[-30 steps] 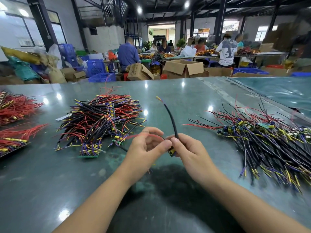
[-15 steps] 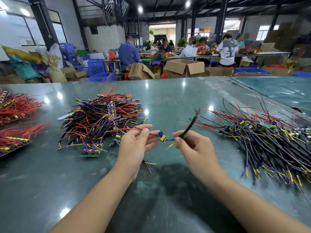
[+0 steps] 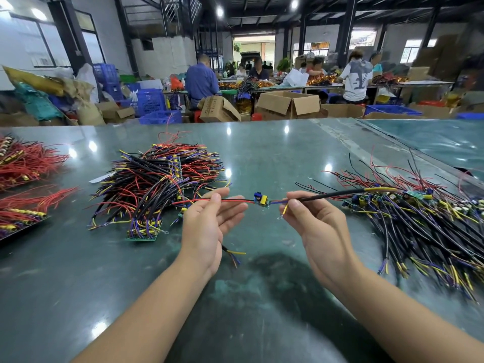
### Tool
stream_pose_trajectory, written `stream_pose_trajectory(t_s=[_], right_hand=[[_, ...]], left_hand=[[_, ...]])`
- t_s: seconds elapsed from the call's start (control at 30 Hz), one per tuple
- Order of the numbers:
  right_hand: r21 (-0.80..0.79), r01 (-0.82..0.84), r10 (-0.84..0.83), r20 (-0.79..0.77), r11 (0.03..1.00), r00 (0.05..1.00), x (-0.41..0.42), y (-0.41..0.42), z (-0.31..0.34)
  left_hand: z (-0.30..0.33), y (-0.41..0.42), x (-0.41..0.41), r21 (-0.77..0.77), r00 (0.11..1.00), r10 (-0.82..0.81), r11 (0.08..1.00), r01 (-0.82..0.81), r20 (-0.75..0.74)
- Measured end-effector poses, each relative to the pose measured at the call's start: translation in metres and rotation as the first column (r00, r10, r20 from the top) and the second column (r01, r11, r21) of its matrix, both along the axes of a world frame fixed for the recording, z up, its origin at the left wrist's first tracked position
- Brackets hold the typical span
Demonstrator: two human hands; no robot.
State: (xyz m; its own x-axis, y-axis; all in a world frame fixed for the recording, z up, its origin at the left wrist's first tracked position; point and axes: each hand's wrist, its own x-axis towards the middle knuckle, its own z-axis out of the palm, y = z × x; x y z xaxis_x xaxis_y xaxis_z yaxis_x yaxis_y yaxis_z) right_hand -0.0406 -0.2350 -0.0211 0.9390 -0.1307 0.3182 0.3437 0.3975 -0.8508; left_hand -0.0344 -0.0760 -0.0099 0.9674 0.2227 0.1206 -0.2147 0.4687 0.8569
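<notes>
My left hand [image 3: 209, 226] pinches the red wire [image 3: 231, 201], my right hand [image 3: 315, 226] the black cable [image 3: 332, 195], board [image 3: 260, 199] strung between. A hard pull could tear a wire off it.

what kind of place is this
Probably an electronics assembly workshop: piles of wired boards on a long table, one wired board held by its leads between the left hand and right hand, and other workers behind among cardboard boxes and crates.
</notes>
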Motion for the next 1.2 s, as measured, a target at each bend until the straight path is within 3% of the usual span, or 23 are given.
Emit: stream_pose_trajectory(t_s=[0.27,0.53,0.73,0.9,1.0,1.1,1.2], right_hand=[[0.019,0.135,-0.134,-0.033,0.991,0.990,0.008,-0.010,0.000],[0.021,0.174,-0.173,-0.035,0.985,0.984,0.010,-0.012,-0.001],[0.026,0.292,-0.290,-0.063,0.956,0.955,0.012,-0.015,-0.003],[0.103,0.159,-0.150,-0.084,0.982,0.985,0.010,-0.015,0.000],[0.164,0.076,-0.062,-0.089,0.984,0.994,0.008,-0.012,0.001],[0.169,0.030,-0.013,-0.103,0.985,0.995,0.005,-0.010,0.003],[0.120,-0.043,0.056,-0.108,0.992,0.993,0.002,-0.006,0.002]], left_hand=[[0.000,0.010,0.008,0.022,0.987,0.162,0.987,-0.162,-0.006],[-0.001,0.013,0.010,0.030,0.983,0.182,0.983,-0.181,-0.038],[-0.004,0.006,0.011,0.040,0.994,0.111,0.993,-0.110,-0.025],[0.002,0.011,0.004,-0.148,0.995,-0.100,0.984,0.097,-0.014],[0.000,0.002,-0.004,-0.049,0.958,-0.282,0.959,0.280,-0.043],[-0.007,-0.012,-0.010,0.177,0.909,-0.415,0.892,0.416,-0.042],[-0.012,-0.016,-0.011,0.302,0.915,-0.402,0.873,0.384,-0.001]])
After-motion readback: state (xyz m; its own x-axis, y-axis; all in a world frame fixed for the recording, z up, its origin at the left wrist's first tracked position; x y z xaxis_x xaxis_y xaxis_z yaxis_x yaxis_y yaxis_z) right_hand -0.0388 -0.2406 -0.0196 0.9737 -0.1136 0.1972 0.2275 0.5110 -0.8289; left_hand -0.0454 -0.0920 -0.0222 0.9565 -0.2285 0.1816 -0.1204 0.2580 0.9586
